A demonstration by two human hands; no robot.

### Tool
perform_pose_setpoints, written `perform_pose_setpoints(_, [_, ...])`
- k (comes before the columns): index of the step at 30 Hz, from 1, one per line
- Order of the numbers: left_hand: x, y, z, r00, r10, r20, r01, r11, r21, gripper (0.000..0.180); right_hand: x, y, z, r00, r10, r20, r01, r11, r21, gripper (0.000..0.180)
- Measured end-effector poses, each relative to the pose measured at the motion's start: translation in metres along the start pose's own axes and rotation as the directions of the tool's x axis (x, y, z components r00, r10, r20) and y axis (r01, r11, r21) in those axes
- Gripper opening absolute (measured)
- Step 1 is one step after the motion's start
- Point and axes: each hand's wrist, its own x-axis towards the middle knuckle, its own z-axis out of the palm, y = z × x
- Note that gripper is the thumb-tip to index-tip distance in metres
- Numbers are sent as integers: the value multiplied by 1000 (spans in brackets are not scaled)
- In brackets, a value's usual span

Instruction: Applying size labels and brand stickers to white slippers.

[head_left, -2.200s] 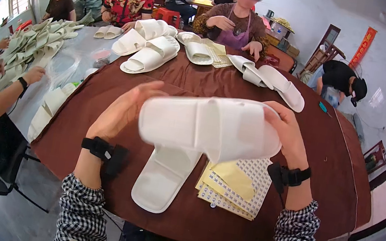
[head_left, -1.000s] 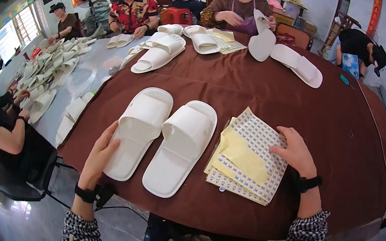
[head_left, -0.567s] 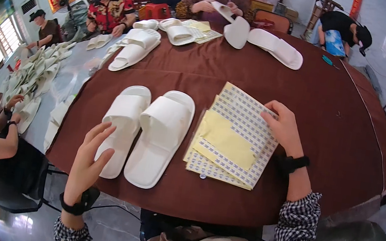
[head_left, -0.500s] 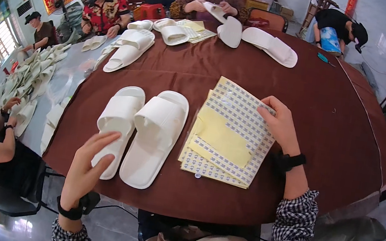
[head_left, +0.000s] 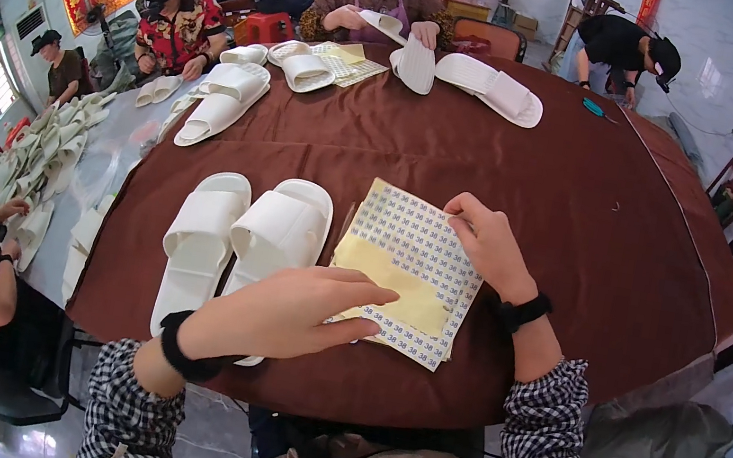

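A stack of sticker sheets (head_left: 418,237) lies on the table, white rows of small printed labels around a bare yellow patch. At its upper right edge, my right hand (head_left: 490,249) pinches the top sheet. My left hand (head_left: 301,310) reaches across from the left with thumb and fingers apart, over the lower left part of the sheets and holding nothing. Side by side left of the stack are two white slippers, the left slipper (head_left: 211,214) and the right slipper (head_left: 281,225). My left hand and wrist hide much of the right slipper's sole.
The round table has a brown cloth (head_left: 575,243). Across it, a person (head_left: 378,5) handles slippers beside more white slippers (head_left: 494,88) and a label sheet (head_left: 354,64). A teal-handled tool (head_left: 594,107) lies far right. At left, a grey table (head_left: 100,153) bears a slipper heap (head_left: 43,154).
My left hand has moved right, from over the left slipper to over the sticker sheets. The person opposite has lowered a hand onto the slipper standing on the table. The view has shifted slightly.
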Motion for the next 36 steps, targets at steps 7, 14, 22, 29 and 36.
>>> perform_pose_setpoints(7, [36, -41, 14, 999, 26, -30, -28, 996, -85, 32, 3, 3, 0, 971, -161, -179, 150, 986, -71, 8])
perform_pose_setpoints(14, [44, -52, 11, 983, -168, 74, 183, 931, -316, 34, 8, 1, -17, 899, 69, -433, 30, 975, 219, 12])
perform_pose_setpoints(22, [55, -50, 11, 970, -240, -35, 116, 586, -802, 54, -2, -25, -4, 939, 128, -318, 27, 898, 440, 16])
perform_pose_setpoints(29, [55, -53, 17, 918, -313, -244, -36, 546, -837, 54, -4, -31, 8, 941, 1, -338, 161, 877, 453, 33])
perform_pose_setpoints(36, [58, -59, 17, 898, -356, -260, -53, 497, -866, 49, -13, -52, 17, 799, -589, -119, 527, 783, -330, 26])
